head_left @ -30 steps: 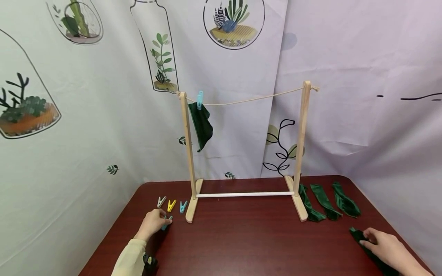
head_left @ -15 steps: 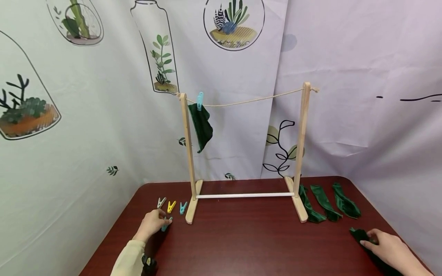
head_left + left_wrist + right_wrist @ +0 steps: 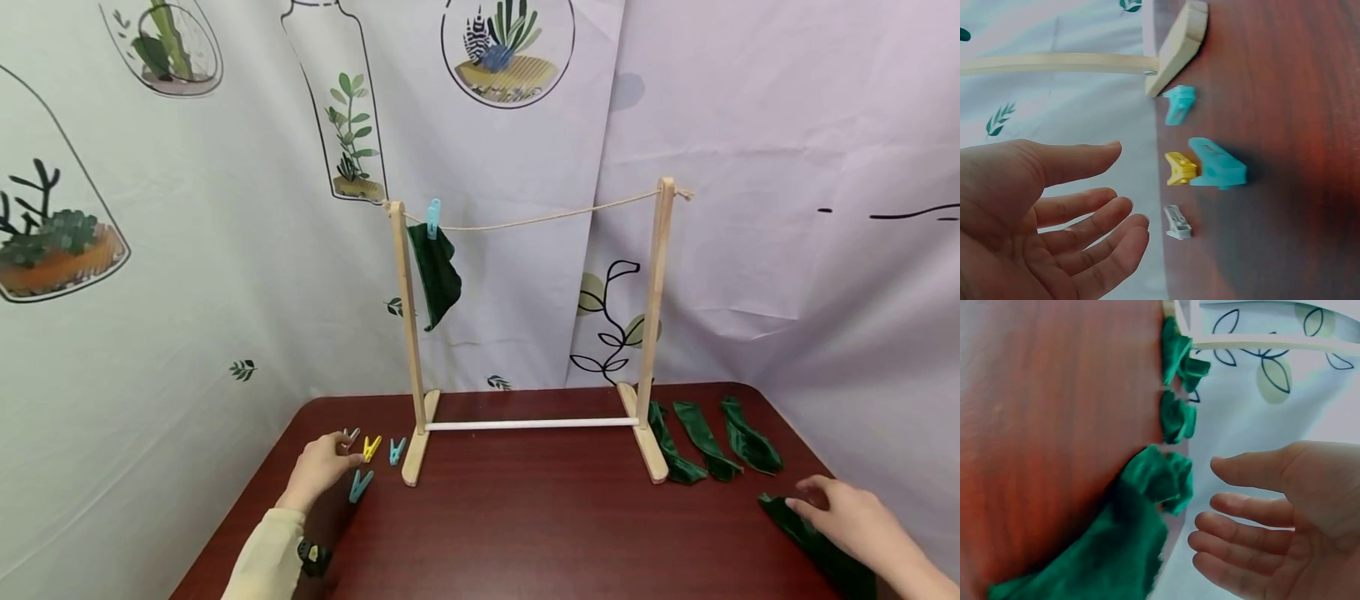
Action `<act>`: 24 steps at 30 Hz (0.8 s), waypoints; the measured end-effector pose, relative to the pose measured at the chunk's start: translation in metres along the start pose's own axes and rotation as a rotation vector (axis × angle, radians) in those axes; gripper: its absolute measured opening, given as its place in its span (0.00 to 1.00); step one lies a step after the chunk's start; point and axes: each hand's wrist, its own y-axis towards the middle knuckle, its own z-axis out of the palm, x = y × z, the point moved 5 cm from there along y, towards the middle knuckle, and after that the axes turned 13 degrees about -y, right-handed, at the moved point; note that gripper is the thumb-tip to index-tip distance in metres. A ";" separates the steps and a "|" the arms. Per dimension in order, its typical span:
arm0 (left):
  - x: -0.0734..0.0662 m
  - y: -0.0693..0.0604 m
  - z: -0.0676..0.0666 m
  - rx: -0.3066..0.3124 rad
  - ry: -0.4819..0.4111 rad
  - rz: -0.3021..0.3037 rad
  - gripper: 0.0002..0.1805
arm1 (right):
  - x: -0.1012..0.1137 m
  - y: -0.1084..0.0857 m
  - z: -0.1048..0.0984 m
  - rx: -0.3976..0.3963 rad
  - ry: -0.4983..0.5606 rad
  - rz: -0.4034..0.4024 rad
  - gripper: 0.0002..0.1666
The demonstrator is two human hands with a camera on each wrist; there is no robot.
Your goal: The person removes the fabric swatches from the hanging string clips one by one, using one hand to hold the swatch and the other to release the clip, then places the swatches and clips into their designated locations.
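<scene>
Above the clothespins at the table's left, my left hand [image 3: 318, 472] hovers with relaxed fingers and nothing between them. Nearest it lie a larger-looking blue clothespin [image 3: 1217, 165], a yellow clothespin [image 3: 1181, 169] and a grey-white clothespin [image 3: 1177, 222]; another blue clothespin [image 3: 397, 451] is by the rack's foot. At the right, my right hand [image 3: 862, 521] is held over a dark green cloth [image 3: 813, 546], fingers loosely bent and apart from it in the right wrist view. Several more green cloths [image 3: 705, 439] lie behind it. One green cloth [image 3: 437, 279] hangs from the line by a blue clothespin [image 3: 433, 218].
A wooden rack [image 3: 654, 308] stands mid-table, with a sagging string [image 3: 525, 222] between its posts and a white bar [image 3: 532, 424] low down. Printed curtain [image 3: 510, 333] surrounds the dark red table [image 3: 525, 517].
My left hand has let go of the near blue clothespin and moved up and slightly left. My right hand has lifted off the green cloth, which stays on the table.
</scene>
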 end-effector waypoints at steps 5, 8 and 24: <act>-0.011 0.002 -0.004 -0.015 -0.008 0.036 0.22 | 0.023 0.005 -0.021 -0.134 0.042 -0.079 0.22; -0.022 0.003 -0.005 -0.022 -0.010 0.065 0.22 | 0.040 0.011 -0.033 -0.202 0.067 -0.107 0.20; -0.116 0.010 -0.044 -0.125 0.007 0.306 0.24 | 0.152 0.049 -0.113 -0.466 0.178 -0.279 0.16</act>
